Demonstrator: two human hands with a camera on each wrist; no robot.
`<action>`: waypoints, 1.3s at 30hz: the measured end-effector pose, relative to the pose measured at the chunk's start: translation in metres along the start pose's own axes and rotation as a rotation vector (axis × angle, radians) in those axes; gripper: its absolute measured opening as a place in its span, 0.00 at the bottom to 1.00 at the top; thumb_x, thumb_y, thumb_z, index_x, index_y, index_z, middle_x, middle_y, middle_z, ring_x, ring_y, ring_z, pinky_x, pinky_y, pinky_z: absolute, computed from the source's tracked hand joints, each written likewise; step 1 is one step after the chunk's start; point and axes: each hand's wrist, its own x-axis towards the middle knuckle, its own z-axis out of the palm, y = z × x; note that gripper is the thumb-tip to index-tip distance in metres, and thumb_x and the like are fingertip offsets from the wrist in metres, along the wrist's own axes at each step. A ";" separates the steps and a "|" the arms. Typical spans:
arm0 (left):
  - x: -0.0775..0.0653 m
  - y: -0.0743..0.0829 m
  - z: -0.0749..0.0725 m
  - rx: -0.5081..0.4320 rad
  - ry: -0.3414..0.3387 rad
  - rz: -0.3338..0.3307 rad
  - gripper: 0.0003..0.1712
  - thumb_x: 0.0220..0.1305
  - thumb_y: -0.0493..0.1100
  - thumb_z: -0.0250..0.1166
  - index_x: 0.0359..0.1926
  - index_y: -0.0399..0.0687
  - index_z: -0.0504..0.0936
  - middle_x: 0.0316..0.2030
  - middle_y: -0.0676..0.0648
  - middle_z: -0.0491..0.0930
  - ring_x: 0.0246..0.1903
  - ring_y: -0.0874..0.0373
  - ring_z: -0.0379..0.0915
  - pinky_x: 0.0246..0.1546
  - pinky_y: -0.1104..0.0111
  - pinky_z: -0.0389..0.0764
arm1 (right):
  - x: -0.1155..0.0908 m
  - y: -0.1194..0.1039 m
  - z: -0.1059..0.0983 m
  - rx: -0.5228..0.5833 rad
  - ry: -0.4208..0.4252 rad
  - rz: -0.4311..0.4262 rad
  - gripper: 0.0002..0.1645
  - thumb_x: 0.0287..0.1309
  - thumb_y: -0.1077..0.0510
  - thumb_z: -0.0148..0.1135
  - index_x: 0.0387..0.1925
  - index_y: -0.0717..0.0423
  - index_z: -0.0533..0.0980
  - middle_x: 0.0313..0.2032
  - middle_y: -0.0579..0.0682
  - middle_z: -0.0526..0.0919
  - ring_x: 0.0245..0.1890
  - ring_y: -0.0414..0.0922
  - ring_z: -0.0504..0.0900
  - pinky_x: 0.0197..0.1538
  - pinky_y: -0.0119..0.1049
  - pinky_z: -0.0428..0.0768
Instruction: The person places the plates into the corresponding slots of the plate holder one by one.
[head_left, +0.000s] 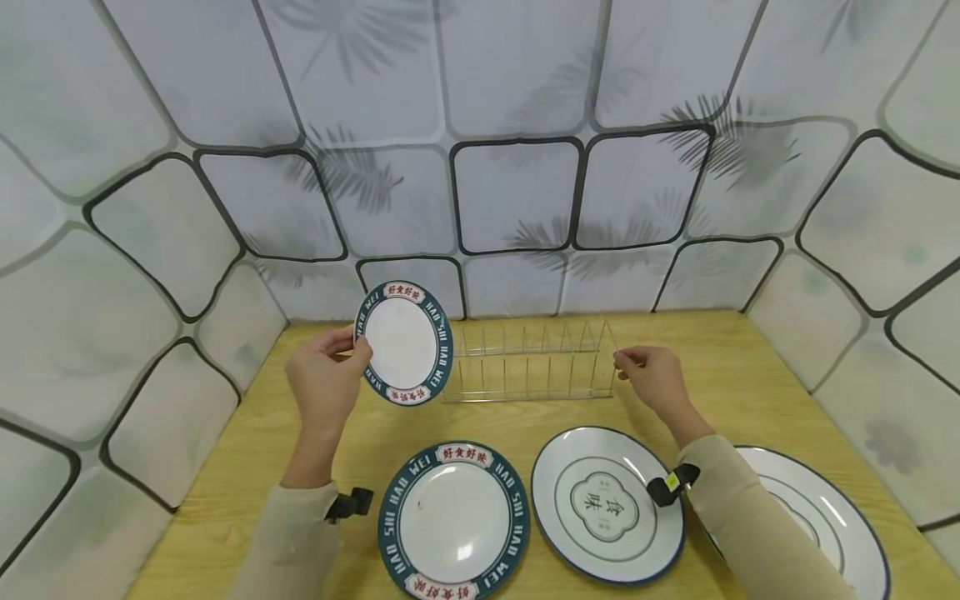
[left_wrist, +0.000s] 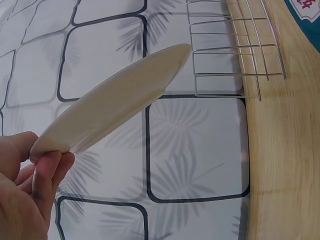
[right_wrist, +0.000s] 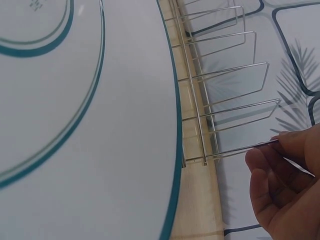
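My left hand (head_left: 327,377) pinches the left rim of a small plate (head_left: 401,343) with a dark green patterned border, holding it raised with its face toward me. In the left wrist view the plate's pale underside (left_wrist: 115,100) shows, thumb on one side and fingers on the other. A metal wire dish rack (head_left: 532,375) stands to the right of this plate, near the back wall. My right hand (head_left: 651,375) pinches the rack's right end wire between thumb and fingers, as the right wrist view also shows on the end wire (right_wrist: 245,148).
A larger green-bordered plate (head_left: 453,525) lies in front on the wooden table (head_left: 225,500). Right of it lies a white oval plate (head_left: 570,537) with a blue rim. Another white plate (head_left: 840,525) lies partly under my right forearm. A patterned wall covering (head_left: 517,196) encloses the table.
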 end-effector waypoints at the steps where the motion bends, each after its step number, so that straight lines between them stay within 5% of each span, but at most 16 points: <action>1: 0.000 0.000 0.002 0.006 0.005 0.013 0.08 0.57 0.36 0.70 0.38 0.38 0.89 0.30 0.43 0.87 0.22 0.60 0.79 0.19 0.81 0.74 | 0.000 0.001 0.001 -0.001 -0.001 0.001 0.19 0.72 0.55 0.56 0.50 0.69 0.80 0.40 0.61 0.85 0.38 0.53 0.85 0.31 0.31 0.79; 9: 0.001 0.006 0.015 0.031 0.016 0.082 0.09 0.56 0.36 0.70 0.38 0.35 0.88 0.30 0.42 0.86 0.25 0.53 0.82 0.21 0.85 0.73 | -0.001 0.001 0.001 -0.002 0.007 -0.010 0.18 0.71 0.57 0.56 0.49 0.68 0.81 0.40 0.61 0.85 0.38 0.52 0.85 0.31 0.32 0.79; 19: 0.001 0.007 0.032 0.092 0.006 0.161 0.09 0.55 0.35 0.68 0.37 0.35 0.88 0.28 0.41 0.86 0.23 0.53 0.82 0.23 0.62 0.84 | -0.002 -0.002 0.002 0.004 0.008 0.001 0.18 0.70 0.56 0.58 0.48 0.68 0.81 0.39 0.60 0.86 0.36 0.50 0.85 0.29 0.31 0.78; 39: 0.006 0.010 0.059 0.104 -0.039 0.247 0.09 0.55 0.36 0.67 0.37 0.35 0.88 0.27 0.41 0.86 0.22 0.52 0.83 0.24 0.60 0.84 | -0.001 0.002 0.002 0.021 0.029 -0.012 0.17 0.70 0.56 0.58 0.47 0.69 0.81 0.37 0.61 0.85 0.36 0.54 0.85 0.28 0.31 0.79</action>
